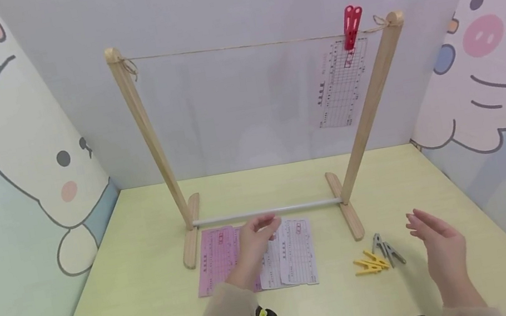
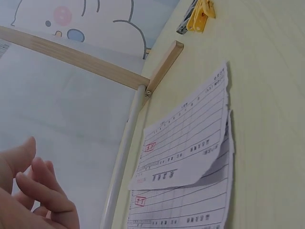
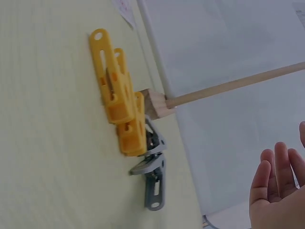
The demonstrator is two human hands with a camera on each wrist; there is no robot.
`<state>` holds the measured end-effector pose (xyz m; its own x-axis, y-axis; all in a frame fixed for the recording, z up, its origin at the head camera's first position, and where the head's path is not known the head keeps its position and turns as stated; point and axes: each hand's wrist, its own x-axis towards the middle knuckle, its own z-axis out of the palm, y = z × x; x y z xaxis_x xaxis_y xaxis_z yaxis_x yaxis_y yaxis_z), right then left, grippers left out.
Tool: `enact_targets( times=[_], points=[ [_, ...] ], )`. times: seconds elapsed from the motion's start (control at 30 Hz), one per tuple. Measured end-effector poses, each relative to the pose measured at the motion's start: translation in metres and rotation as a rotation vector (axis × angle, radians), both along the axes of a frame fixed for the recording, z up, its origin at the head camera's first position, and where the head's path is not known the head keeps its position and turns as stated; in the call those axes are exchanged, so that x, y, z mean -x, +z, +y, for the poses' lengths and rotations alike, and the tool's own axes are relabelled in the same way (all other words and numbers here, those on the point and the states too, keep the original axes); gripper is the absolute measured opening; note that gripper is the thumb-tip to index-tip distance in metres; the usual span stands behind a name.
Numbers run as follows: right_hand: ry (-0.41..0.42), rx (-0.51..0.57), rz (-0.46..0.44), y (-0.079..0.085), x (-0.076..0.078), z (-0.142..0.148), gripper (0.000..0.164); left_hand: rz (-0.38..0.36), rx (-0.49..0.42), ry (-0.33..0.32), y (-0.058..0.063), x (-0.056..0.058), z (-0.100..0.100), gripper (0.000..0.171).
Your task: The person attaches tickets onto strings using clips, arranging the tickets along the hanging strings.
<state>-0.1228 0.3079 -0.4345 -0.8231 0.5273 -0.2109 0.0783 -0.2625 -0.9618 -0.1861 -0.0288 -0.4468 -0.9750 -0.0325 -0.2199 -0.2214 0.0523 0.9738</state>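
Note:
My left hand (image 1: 255,245) is over a row of printed paper slips (image 1: 296,252), pink at the left and paler toward the right. Its fingers (image 2: 45,191) are loosely bent, with nothing between them. Off to the right, my right hand (image 1: 441,243) is raised above the table with empty, relaxed fingers (image 3: 281,167). Left of that hand lie several yellow clothespins (image 1: 370,263) and grey clothespins (image 1: 387,248). A red clothespin (image 1: 352,27) pins one printed slip (image 1: 342,86) to the right end of a string (image 1: 233,47).
The string spans two wooden posts (image 1: 150,136), whose feet (image 1: 345,209) stand on the pale yellow table (image 1: 128,315). A white rod (image 1: 267,212) joins the feet low down, just behind the slips. Walls with cartoon animals surround the table.

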Motion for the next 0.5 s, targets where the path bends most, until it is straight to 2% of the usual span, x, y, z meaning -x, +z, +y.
enact_targets(
  times=[0.33,0.43,0.5],
  points=[
    [0.085,-0.077,-0.065,-0.028,-0.01,0.009,0.014,-0.026,-0.009,-0.023,-0.019,-0.007,-0.001,0.042],
    [0.124,-0.099,-0.119,-0.034,-0.012,0.014,0.022,-0.044,-0.02,-0.039,-0.027,-0.009,-0.002,0.044],
    [0.149,-0.142,-0.175,-0.038,-0.012,0.017,0.034,-0.059,-0.025,-0.041,-0.031,-0.01,-0.002,0.044]
  ],
)
